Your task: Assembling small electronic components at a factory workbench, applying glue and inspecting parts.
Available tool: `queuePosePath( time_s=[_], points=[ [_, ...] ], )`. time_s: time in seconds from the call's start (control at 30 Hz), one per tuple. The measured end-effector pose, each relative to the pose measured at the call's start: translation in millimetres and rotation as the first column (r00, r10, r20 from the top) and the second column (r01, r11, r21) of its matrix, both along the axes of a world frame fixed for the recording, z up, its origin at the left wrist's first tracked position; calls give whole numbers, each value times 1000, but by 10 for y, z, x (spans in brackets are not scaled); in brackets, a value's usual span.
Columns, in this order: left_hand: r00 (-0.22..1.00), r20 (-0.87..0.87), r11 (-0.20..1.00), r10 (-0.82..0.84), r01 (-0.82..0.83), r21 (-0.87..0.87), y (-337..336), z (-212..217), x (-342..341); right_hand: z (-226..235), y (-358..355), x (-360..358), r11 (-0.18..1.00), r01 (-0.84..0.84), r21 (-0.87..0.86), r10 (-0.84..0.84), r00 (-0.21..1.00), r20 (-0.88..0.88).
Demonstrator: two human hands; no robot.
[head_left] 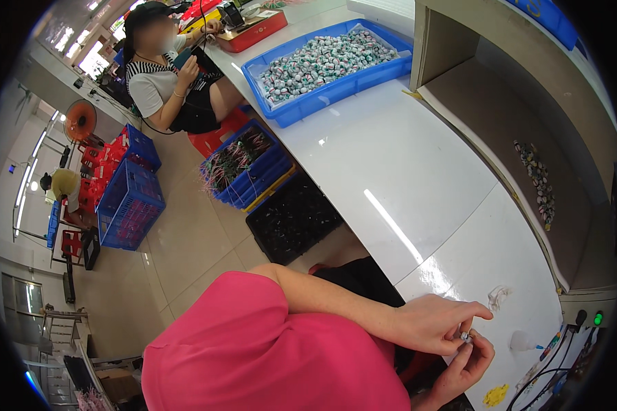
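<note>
Over the white tabletop's near edge, my left hand [428, 323] and my right hand [469, 370] meet at the fingertips. Between them is a small whitish-grey piece [466, 337], mostly covered by the fingers; its exact kind is too small to tell. My left thumb and fingers pinch it from above while its index finger points out to the right. The right fingers curl around it from below. Beyond the hands lie a crumpled white tissue [499, 296] and a small translucent bottle [523, 341] with a blue tip.
A blue tray [291, 116] full of small whitish parts stands on the far table [391, 157]. More parts lie in a shelf compartment [487, 103] at right. Black cables [538, 378] and a yellow lump [495, 395] lie nearby. A co-worker [151, 89] sits far left; crates stand on the floor.
</note>
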State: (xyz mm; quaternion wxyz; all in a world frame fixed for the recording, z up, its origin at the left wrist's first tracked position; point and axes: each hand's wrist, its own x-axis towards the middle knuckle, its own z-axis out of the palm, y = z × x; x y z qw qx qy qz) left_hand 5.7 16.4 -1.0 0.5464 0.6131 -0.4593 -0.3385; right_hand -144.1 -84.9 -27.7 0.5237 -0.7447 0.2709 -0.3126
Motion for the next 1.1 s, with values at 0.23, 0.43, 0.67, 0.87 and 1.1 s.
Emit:
queuePosePath(
  time_s=[0.23,0.43,0.67,0.87,1.1],
  points=[
    [1000,6,1000,6,-6,-12,7,11,9,27,4,5,1000,-12,14,12,1000,-1],
    [1000,8,1000,22,-21,-14,4,8,10,49,8,23,1000,-7,6,7,1000,-30],
    [1000,6,999,27,-27,-21,23,11,-67,15,10,-52,1000,1,-12,-1,1000,-14],
    [988,-136,991,-68,83,109,-50,23,34,68,58,8,999,36,7,-36,999,15],
    [997,-30,984,64,-68,-163,-134,-264,22,10,-92,201,992,-50,-119,63,992,108]
  ],
)
